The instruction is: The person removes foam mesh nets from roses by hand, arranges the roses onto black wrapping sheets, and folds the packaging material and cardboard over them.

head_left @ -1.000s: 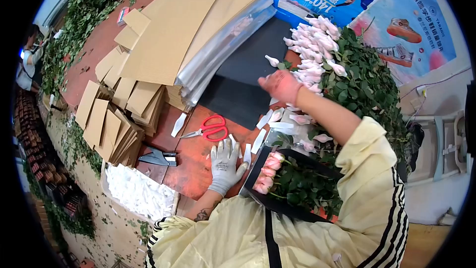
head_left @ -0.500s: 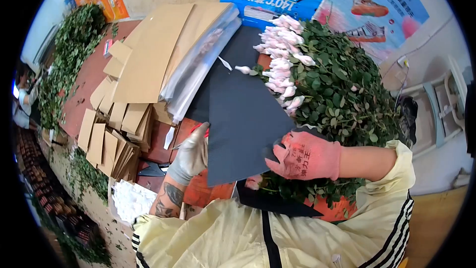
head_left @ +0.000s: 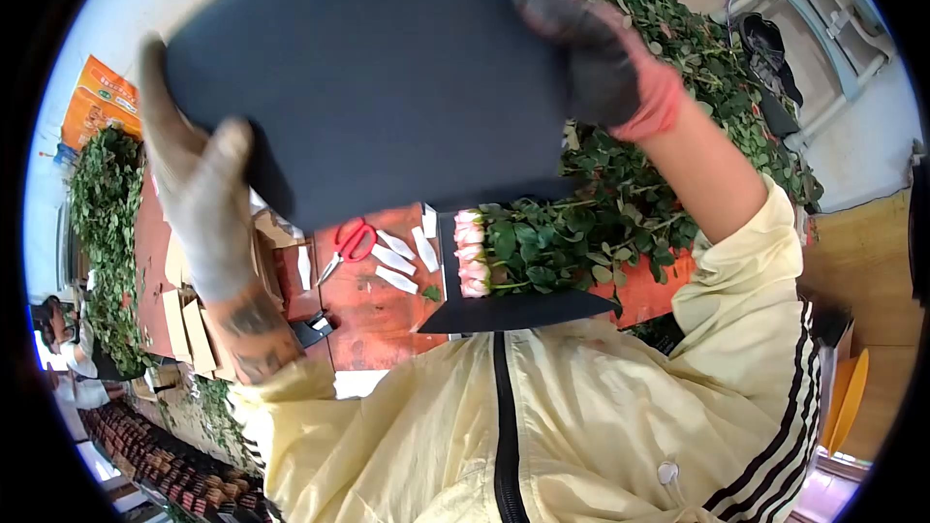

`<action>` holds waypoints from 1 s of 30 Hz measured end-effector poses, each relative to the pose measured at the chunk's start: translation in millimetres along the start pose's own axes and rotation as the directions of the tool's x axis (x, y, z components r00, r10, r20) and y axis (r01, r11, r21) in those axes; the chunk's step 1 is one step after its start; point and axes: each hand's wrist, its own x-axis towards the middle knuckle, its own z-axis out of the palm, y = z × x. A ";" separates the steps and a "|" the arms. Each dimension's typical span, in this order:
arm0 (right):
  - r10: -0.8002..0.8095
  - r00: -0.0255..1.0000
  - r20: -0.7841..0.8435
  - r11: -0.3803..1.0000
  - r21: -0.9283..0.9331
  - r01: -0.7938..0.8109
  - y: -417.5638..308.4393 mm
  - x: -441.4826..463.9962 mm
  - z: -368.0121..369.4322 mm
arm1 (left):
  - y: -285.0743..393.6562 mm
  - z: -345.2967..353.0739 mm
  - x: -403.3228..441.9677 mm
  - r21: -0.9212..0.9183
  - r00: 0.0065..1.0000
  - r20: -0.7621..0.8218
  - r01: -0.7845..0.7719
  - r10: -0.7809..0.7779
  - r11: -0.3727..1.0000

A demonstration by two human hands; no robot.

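The dark sheet (head_left: 387, 87) is lifted above the red table (head_left: 373, 339), filling the view from about 10 to 1 o'clock, and it is a little blurred. The left hand (head_left: 199, 184), in a pale glove, is closed on the sheet's edge toward 9 to 10 o'clock, with its thumb on the near face. The right hand (head_left: 601, 58), in a dark and red glove, is gripping the opposite edge toward 1 o'clock, its fingertips lying over this face; its thumb I cannot tell clearly. Below the sheet, close to the middle of the view, a row of pink roses (head_left: 472, 254) lies with the heads toward 9 o'clock and the leaves (head_left: 542, 242) toward 3 o'clock. The black wrap (head_left: 533, 313) is along their 6 o'clock side. To the 9 o'clock side of the roses are white strips (head_left: 395, 260), then red scissors (head_left: 356, 239), and a dark stapler (head_left: 312, 329) is at 8 o'clock. Brown cardboard pieces (head_left: 189, 329) are between 8 and 9 o'clock, partly hidden by the left arm. A big heap of leafy stems (head_left: 668, 184) spreads from 1 to 3 o'clock, near a pale chair (head_left: 819, 34) at 2 o'clock. Another person (head_left: 73, 339) is far away, between 8 and 9 o'clock.
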 end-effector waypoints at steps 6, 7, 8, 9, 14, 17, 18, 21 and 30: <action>-0.541 0.791 -0.285 0.838 -0.260 0.480 -32.0 -67.6 -5.8 | -19.1 12.2 -31.4 -0.344 0.989 -0.144 -0.021 -0.030 0.939; -0.500 0.791 -0.352 0.865 -0.251 0.435 -17.9 -78.8 0.2 | -18.6 22.8 -52.3 -0.157 0.957 0.082 0.290 -0.280 0.944; -0.416 0.786 -0.457 0.901 -0.326 0.287 -2.3 -92.4 0.6 | -23.9 29.1 -69.5 0.088 0.810 0.253 0.526 -0.529 0.846; -0.285 0.763 -0.580 0.893 -0.451 -0.009 20.1 -109.7 -3.8 | -30.8 36.2 -90.7 0.041 0.720 0.300 0.646 -0.626 0.762; -0.084 0.706 -0.703 0.542 -0.627 -0.559 98.8 -171.7 -21.6 | -94.0 51.7 -205.7 -0.045 0.492 0.405 0.853 -0.771 0.520; -0.615 0.586 -0.527 0.575 -0.809 -0.124 73.7 -147.0 4.8 | -122.5 50.4 -241.0 0.217 0.285 0.483 0.877 -0.828 0.428; -0.534 0.800 -0.273 0.441 -0.898 -0.012 65.3 -140.9 14.3 | -115.7 51.1 -227.7 0.378 0.049 0.500 0.886 -0.865 0.268; -0.213 0.954 0.212 0.250 -0.932 0.263 98.3 -115.8 23.9 | -130.4 59.0 -232.8 0.456 -0.106 0.441 0.882 -0.891 0.120; 0.563 0.773 0.291 0.139 -0.956 0.258 257.5 -130.3 2.9 | -129.9 57.9 -241.0 0.841 0.131 0.389 0.355 -0.912 0.409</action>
